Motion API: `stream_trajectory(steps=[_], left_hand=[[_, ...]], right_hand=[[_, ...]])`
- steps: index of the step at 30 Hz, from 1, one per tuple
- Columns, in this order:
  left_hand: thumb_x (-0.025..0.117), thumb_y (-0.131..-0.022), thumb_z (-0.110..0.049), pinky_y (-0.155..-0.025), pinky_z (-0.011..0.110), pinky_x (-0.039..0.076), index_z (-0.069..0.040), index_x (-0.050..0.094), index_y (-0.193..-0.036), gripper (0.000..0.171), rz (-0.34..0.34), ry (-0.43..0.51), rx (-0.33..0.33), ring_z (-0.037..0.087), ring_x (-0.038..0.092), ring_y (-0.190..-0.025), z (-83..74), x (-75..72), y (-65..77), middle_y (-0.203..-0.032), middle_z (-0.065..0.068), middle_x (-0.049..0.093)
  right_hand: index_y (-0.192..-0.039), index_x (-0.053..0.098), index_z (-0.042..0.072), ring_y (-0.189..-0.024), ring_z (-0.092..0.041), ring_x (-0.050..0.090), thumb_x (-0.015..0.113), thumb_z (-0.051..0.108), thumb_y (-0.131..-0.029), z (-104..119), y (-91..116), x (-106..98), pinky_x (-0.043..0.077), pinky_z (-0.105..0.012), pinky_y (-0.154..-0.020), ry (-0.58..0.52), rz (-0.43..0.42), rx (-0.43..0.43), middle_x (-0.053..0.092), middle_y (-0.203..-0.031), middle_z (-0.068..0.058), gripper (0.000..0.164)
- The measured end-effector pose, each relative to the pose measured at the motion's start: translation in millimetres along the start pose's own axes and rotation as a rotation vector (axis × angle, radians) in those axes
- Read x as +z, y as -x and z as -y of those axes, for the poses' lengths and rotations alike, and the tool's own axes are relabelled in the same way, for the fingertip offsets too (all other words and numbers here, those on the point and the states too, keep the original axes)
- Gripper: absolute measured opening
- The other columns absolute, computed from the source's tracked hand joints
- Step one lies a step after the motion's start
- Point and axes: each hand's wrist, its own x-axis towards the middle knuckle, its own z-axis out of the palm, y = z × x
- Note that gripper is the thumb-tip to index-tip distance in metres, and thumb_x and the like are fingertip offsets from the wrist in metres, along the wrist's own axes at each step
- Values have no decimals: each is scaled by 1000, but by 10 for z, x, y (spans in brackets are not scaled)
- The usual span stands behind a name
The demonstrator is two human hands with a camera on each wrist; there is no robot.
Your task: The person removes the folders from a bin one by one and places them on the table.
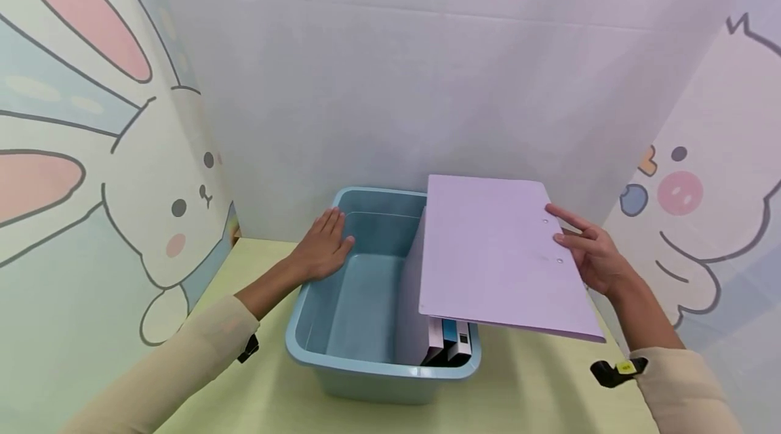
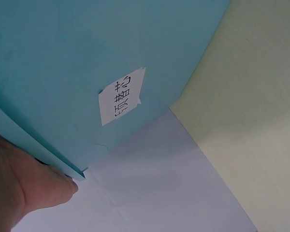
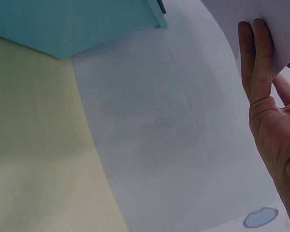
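My right hand (image 1: 594,254) pinches the right edge of a flat light-purple file folder (image 1: 494,251) with two small metal rivets. In the right wrist view, fingers (image 3: 262,58) lie against the underside of the folder. It slants over the right side of a blue plastic tub (image 1: 293,336). Upright in the tub stands a purple binder (image 1: 410,305); whether it joins the folder cannot be told. Beside it are blue and white file spines (image 1: 450,332), partly hidden. My left hand (image 1: 320,247) rests on the tub's left rim with its fingers extended.
The tub stands on a pale yellow-green table (image 1: 262,393). A white paper label (image 2: 122,96) with handwriting is stuck on its outer wall. Behind rises a pale wall sheet (image 1: 390,95), with cartoon panels at both sides.
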Motion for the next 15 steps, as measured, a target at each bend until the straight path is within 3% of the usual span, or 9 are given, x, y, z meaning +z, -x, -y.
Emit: stream_trajectory(steps=[6, 15], left_hand=[[34, -121, -30, -144, 66, 8, 18, 17, -172, 72, -1, 3, -4, 54, 7, -176, -11, -5, 6, -185, 36, 10], [32, -122, -30, -144, 66, 10, 18, 16, -172, 71, 9, -5, -2, 54, 7, -176, -10, -8, -2, -184, 37, 12]], right_hand=[[-170, 54, 26, -115, -29, 86, 27, -5, -119, 37, 225, -279, 70, -43, -85, -111, 10, -7, 78, -147, -4, 66], [-166, 60, 31, -114, -29, 86, 30, -3, -120, 53, 477, -542, 70, -43, -86, -119, -78, 24, 79, -146, 0, 65]])
